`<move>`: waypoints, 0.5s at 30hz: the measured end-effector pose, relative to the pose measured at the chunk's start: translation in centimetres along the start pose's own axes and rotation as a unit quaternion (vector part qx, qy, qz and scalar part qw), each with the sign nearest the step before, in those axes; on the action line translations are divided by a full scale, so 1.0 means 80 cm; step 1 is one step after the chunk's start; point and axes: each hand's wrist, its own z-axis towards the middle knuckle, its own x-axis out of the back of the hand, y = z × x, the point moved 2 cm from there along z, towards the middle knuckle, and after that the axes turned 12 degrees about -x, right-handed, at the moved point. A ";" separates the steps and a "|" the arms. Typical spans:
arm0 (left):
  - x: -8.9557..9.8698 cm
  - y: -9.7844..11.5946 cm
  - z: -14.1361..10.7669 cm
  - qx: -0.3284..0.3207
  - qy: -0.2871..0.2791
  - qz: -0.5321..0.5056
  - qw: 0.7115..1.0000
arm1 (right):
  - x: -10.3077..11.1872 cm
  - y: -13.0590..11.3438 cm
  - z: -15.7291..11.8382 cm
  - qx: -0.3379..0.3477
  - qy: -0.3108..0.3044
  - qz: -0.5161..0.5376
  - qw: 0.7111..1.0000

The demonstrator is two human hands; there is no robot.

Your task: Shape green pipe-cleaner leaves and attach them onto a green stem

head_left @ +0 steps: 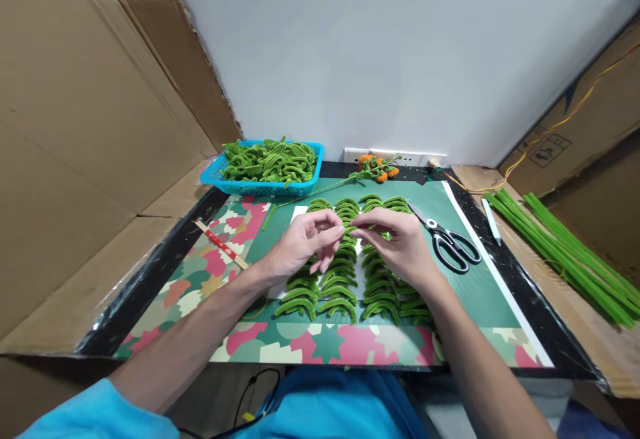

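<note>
A short green pipe cleaner piece is pinched between the fingertips of both hands. My left hand grips one end with thumb and index finger, its other fingers curled. My right hand closes on the other end, palm down. Beneath them, curved green pipe cleaner pieces lie in several columns on white paper. The hands cover part of these columns.
A blue basket heaped with green pieces stands back left. Nearby are an orange pipe cleaner flower stem, black-handled scissors, wrapped chopsticks, a white pen-like tool and long green pipe cleaners. Cardboard walls the left.
</note>
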 end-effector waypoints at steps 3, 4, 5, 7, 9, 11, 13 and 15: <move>-0.002 -0.001 0.000 -0.006 0.004 0.004 1.000 | -0.003 -0.002 0.000 -0.010 0.012 -0.007 1.000; -0.002 -0.001 0.000 -0.009 0.005 0.005 1.000 | -0.003 -0.002 0.000 -0.017 0.016 -0.008 1.000; -0.003 -0.002 0.000 -0.014 0.008 0.008 1.000 | -0.004 -0.002 0.000 -0.025 0.020 -0.006 0.999; -0.002 -0.002 -0.001 -0.025 0.015 0.021 0.999 | -0.006 -0.003 0.001 -0.043 0.020 0.001 0.999; -0.002 -0.002 -0.002 -0.039 0.021 0.045 0.998 | -0.008 -0.002 0.001 -0.061 0.015 0.005 0.998; -0.002 -0.002 -0.003 -0.053 0.028 0.073 0.996 | -0.010 -0.001 0.001 -0.073 0.013 -0.001 0.997; -0.003 -0.003 -0.003 -0.061 0.039 0.090 0.993 | -0.010 0.000 0.002 -0.074 0.013 -0.007 0.997; -0.003 -0.005 -0.002 -0.063 0.049 0.096 0.992 | -0.011 0.001 0.001 -0.064 0.013 -0.008 0.998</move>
